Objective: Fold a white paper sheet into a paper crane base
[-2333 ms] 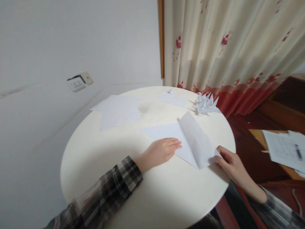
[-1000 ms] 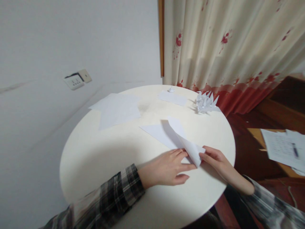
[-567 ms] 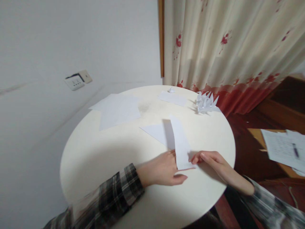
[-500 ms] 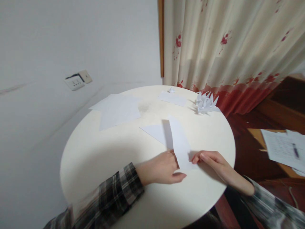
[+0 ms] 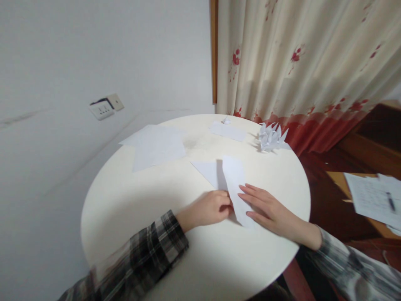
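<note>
A white sheet of paper (image 5: 234, 184) lies on the round table in front of me, with a long flap standing up from it. Left of that flap, a flat pointed piece of white paper (image 5: 205, 170) shows; whether it belongs to the same sheet I cannot tell. My left hand (image 5: 215, 207) is closed, its curled fingers at the sheet's lower left edge, the fingertips partly hidden. My right hand (image 5: 266, 207) rests with fingers stretched and apart on the sheet's right side.
Larger white sheets (image 5: 158, 146) lie at the table's far left. A small folded paper piece (image 5: 226, 120) sits by another sheet (image 5: 227, 131) at the back. Several folded paper cranes (image 5: 271, 137) cluster at the far right. Papers with a pen (image 5: 390, 201) lie on a lower surface at right.
My right hand has moved from pinching the sheet's right edge to lying spread over it. My left hand's fingers have curled, with the thumb drawn in at the edge.
</note>
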A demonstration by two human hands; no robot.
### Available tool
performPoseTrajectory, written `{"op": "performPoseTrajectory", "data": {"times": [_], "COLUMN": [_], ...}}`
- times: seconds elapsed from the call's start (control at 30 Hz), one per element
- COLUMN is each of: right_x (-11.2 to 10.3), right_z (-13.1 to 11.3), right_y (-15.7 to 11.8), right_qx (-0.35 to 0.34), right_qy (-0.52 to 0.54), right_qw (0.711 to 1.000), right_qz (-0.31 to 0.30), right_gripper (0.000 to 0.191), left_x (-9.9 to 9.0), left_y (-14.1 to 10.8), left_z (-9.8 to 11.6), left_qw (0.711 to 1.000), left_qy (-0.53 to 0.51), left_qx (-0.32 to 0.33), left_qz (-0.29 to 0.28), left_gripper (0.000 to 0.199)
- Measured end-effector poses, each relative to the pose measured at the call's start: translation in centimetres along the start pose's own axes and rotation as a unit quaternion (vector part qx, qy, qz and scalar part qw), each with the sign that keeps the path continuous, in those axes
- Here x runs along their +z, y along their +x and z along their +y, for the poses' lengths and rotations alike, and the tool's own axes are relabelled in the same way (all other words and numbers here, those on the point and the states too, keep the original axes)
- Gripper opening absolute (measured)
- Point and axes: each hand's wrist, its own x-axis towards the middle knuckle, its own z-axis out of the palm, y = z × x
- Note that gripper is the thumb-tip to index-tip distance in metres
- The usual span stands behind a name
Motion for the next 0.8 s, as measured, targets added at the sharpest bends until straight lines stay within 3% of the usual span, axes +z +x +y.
{"op": "performPoseTrajectory", "data": {"times": [0.13,0.2,0.37,0.43,0.57,0.8], "right_x": [-0.2,-0.6,-2.1,-2.5,-2.3,0.9], "right_z": [-0.1,-0.2,-0.3,-0.1,1.0,3.3], "right_y": [0.5,0.8,2.8,4.2,7.5,10.6], "right_qx": [-0.011,-0.015,-0.062,-0.102,-0.125,-0.104], "right_qy": [-0.057,-0.075,-0.083,-0.065,-0.051,-0.038], "right_qw": [0.998,0.996,0.993,0.990,0.989,0.994], "right_qz": [-0.031,-0.040,-0.056,-0.068,-0.065,-0.003], "right_gripper": [0.044,0.044,0.042,0.041,0.044,0.053], "left_x": [-1.5,-2.0,-1.2,-0.8,-0.6,-0.9], "left_y": [-0.1,-0.1,-0.6,-1.0,-1.9,-2.4], "left_z": [-2.3,-3.4,-5.5,-5.5,-4.3,-3.3], "left_qw": [0.969,0.953,0.959,0.953,0.947,0.950], "left_qy": [0.083,0.123,0.242,0.271,0.293,0.274], "left_qx": [-0.113,-0.127,-0.113,-0.117,-0.108,-0.109], "left_qz": [0.206,0.245,0.095,0.068,0.077,0.101], "left_gripper": [0.025,0.022,0.046,0.050,0.050,0.049]}}
